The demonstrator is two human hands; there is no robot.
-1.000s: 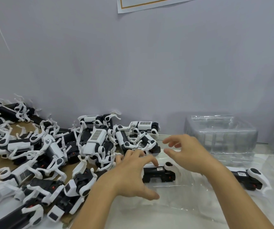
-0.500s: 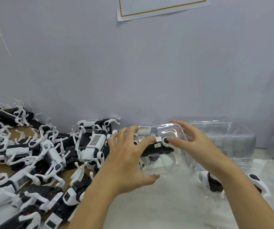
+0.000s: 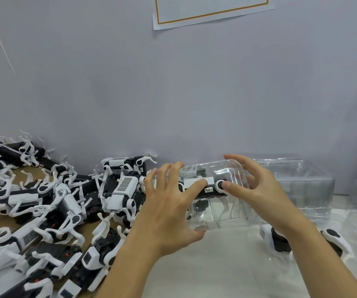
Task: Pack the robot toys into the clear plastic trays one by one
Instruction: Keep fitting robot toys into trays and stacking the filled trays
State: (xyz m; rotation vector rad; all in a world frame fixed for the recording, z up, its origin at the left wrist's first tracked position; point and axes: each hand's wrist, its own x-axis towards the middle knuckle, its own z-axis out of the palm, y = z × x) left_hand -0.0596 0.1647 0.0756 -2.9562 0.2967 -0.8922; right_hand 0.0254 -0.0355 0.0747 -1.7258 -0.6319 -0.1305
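Aloft, clear tray (image 3: 233, 211) with one robot toy (image 3: 203, 187) inside — left hand (image 3: 169, 214), right hand (image 3: 257, 190), curled fingers gripping it.

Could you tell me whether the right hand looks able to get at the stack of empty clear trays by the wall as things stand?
Probably not at once: the right hand and the left hand both hold the clear tray with a robot toy in it. The stack of empty trays sits just beyond, with nothing between.
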